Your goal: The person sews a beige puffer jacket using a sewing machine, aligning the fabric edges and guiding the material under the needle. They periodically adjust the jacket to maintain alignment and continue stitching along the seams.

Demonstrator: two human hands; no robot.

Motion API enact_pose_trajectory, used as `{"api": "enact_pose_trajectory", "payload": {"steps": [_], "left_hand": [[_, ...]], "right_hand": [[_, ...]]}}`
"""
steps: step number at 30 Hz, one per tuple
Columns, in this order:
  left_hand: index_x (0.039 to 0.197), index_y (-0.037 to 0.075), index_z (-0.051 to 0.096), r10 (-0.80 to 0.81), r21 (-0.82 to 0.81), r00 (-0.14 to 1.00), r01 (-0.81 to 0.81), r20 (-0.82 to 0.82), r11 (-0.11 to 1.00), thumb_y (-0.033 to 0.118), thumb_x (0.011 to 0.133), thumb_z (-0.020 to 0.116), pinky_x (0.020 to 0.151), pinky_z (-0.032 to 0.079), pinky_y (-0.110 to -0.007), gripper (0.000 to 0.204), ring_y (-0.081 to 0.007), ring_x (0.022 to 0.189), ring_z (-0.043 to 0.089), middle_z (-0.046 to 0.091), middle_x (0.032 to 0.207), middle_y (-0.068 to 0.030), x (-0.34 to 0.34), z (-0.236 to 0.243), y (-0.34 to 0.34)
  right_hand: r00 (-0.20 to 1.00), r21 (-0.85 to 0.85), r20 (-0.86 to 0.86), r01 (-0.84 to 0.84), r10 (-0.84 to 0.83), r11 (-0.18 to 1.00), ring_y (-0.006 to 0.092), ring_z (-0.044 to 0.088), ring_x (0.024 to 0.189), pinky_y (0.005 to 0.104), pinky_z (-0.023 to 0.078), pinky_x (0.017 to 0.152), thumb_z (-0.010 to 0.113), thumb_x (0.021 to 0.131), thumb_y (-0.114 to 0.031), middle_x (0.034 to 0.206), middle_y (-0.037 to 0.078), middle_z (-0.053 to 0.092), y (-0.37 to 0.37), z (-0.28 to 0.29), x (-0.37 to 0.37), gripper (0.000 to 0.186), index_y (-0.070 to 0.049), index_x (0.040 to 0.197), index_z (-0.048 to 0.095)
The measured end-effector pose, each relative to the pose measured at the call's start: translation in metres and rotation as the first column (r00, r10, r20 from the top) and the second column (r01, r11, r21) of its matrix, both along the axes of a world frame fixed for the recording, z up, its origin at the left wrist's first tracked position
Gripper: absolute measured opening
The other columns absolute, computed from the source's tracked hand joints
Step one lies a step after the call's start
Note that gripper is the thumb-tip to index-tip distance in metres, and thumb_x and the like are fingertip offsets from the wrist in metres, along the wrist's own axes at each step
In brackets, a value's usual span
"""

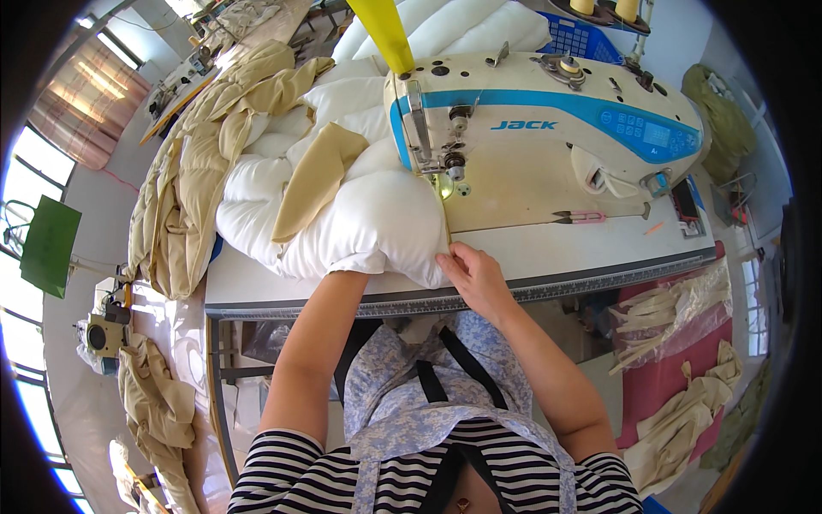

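A white padded jacket piece (377, 214) with beige outer fabric (318, 180) lies bunched at the left of the sewing machine (531, 111). One edge of it runs under the needle area (443, 184). My right hand (476, 278) pinches that edge between thumb and fingers, at the front of the table. My left forearm (321, 343) reaches into the white padding, which hides the whole hand. More of the beige padded garment (205, 163) hangs over the table's left side.
Pink-handled thread snips (586, 217) lie on the machine bed. A ruler strip (582, 281) runs along the front edge. Thread cones (627, 10) and a blue crate (575, 38) stand behind. Beige fabric pieces (676, 308) lie at the lower right.
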State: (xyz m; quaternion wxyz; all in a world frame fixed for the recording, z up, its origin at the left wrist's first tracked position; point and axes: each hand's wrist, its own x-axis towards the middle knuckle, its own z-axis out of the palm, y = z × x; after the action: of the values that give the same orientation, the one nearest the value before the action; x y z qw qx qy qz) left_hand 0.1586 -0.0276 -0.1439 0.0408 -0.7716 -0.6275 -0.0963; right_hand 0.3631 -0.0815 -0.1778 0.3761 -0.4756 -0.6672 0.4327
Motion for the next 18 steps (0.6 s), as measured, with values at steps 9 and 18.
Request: {"api": "enact_pose_trajectory", "payload": {"steps": [9,18], "left_hand": [[0.131,0.011,0.057,-0.015,0.02,1.0,0.015,-0.005,1.0,0.037,0.091,0.059,0.105,0.039,-0.041,0.047,-0.0306,0.125,0.051,0.057,0.131,-0.0133,-0.002,-0.005,-0.018],[0.13,0.011,0.057,-0.012,0.035,1.0,0.013,-0.014,0.999,0.036,0.091,0.059,0.105,0.04,-0.041,0.047,-0.0308,0.124,0.051,0.058,0.131,-0.0134,-0.006,-0.005,0.002]], "right_hand": [[0.998,0.007,-0.06,0.003,-0.002,1.0,0.0338,0.051,0.054,0.0404,0.042,0.055,0.062,0.097,-0.028,0.063,0.017,0.056,0.002,-0.004,0.002,0.032,0.001,0.085,0.057],[0.999,0.045,0.04,-0.004,0.002,0.999,0.0372,0.057,0.057,0.0416,0.045,0.057,0.063,0.095,-0.029,0.063,0.016,0.059,0.0,0.002,-0.001,0.03,-0.001,0.086,0.058]]}}
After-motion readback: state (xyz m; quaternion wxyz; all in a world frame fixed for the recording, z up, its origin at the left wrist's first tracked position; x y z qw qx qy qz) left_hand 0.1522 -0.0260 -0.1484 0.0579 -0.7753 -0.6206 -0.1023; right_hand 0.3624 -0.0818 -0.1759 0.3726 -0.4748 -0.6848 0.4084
